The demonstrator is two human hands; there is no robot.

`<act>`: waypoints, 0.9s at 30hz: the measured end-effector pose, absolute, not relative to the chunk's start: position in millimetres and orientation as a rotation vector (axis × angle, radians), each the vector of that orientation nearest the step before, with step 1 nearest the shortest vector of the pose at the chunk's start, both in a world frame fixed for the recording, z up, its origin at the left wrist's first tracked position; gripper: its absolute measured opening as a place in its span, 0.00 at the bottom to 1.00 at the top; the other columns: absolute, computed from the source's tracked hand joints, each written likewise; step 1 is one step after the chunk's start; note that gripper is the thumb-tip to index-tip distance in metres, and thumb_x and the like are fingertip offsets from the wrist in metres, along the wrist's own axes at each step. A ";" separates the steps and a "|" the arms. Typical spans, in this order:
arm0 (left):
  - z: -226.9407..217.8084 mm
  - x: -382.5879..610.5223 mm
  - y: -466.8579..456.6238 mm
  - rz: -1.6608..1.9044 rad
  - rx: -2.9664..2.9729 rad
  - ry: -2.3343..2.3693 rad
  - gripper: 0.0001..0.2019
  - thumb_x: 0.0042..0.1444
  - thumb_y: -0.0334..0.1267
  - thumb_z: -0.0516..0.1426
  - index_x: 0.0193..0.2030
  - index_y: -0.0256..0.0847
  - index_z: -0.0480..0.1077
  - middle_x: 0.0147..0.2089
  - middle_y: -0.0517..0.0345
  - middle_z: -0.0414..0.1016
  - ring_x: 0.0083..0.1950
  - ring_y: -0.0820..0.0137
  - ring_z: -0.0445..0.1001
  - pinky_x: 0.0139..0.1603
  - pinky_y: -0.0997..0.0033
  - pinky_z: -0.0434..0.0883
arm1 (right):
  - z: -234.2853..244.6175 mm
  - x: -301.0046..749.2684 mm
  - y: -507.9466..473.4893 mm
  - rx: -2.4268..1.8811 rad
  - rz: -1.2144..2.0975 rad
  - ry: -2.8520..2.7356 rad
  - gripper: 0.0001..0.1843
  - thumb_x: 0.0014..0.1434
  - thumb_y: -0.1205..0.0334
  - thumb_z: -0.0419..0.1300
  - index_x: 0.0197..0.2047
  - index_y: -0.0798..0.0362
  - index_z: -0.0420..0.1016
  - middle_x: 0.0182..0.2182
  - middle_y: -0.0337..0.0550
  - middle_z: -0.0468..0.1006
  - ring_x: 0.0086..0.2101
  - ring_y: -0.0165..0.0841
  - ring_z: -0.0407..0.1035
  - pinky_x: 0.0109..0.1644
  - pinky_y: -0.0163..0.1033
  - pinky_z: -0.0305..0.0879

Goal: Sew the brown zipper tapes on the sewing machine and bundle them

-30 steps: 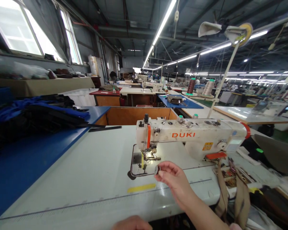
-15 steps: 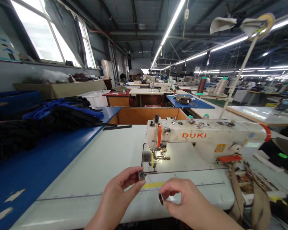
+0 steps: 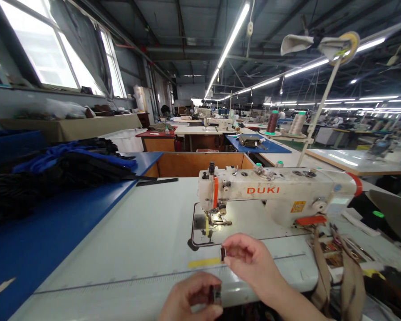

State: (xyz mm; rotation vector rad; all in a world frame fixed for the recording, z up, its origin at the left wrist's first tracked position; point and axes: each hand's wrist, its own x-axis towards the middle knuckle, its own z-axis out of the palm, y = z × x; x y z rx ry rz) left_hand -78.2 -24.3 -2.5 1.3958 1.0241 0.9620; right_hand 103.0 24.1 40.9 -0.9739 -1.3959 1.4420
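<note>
My left hand (image 3: 194, 298) is low at the table's front edge, thumb and fingers closed on a small metal bobbin case (image 3: 216, 294). Above it and slightly right, my right hand (image 3: 249, 258) pinches a bobbin (image 3: 223, 254) wound with dark thread. The bobbin and the case are apart. Just beyond the hands stands a white sewing machine (image 3: 263, 189) with its lamp lit over the needle plate (image 3: 200, 225). A yellow strip (image 3: 204, 262) and a printed ruler line (image 3: 137, 280) mark the tabletop near my hands.
On the right lie a tool tray (image 3: 347, 252) and tan straps (image 3: 353, 285) hanging over the edge. Black and blue straps (image 3: 70, 162) are heaped on the blue table (image 3: 70, 232) to the left. A thread stand pole (image 3: 321, 107) rises behind the machine.
My left hand has moved down and right with the bobbin case. My right hand has risen with the bobbin, now above the left. The view has shifted slightly right.
</note>
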 end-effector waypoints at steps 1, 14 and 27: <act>-6.2 -80.7 -19.2 1.014 1.332 1.031 0.16 0.43 0.43 0.66 0.38 0.39 0.75 0.34 0.56 0.74 0.35 0.69 0.72 0.39 0.74 0.70 | 42.6 105.0 22.0 -0.960 1.480 -1.411 0.11 0.45 0.64 0.64 0.35 0.54 0.74 0.29 0.40 0.78 0.30 0.30 0.71 0.36 0.33 0.67; 33.5 -80.1 -26.4 1.122 1.929 1.180 0.15 0.48 0.29 0.60 0.43 0.46 0.75 0.43 0.56 0.78 0.39 0.69 0.76 0.42 0.77 0.72 | 49.9 105.2 11.5 -1.057 0.730 -2.115 0.11 0.47 0.74 0.56 0.33 0.53 0.74 0.31 0.39 0.77 0.34 0.31 0.70 0.39 0.34 0.64; 0.5 -65.5 -30.9 1.303 0.974 0.840 0.16 0.40 0.42 0.69 0.38 0.44 0.77 0.40 0.56 0.76 0.39 0.67 0.75 0.44 0.69 0.72 | 24.7 86.0 17.3 -0.809 1.786 -0.951 0.16 0.40 0.59 0.71 0.34 0.54 0.76 0.30 0.41 0.78 0.32 0.32 0.72 0.41 0.39 0.67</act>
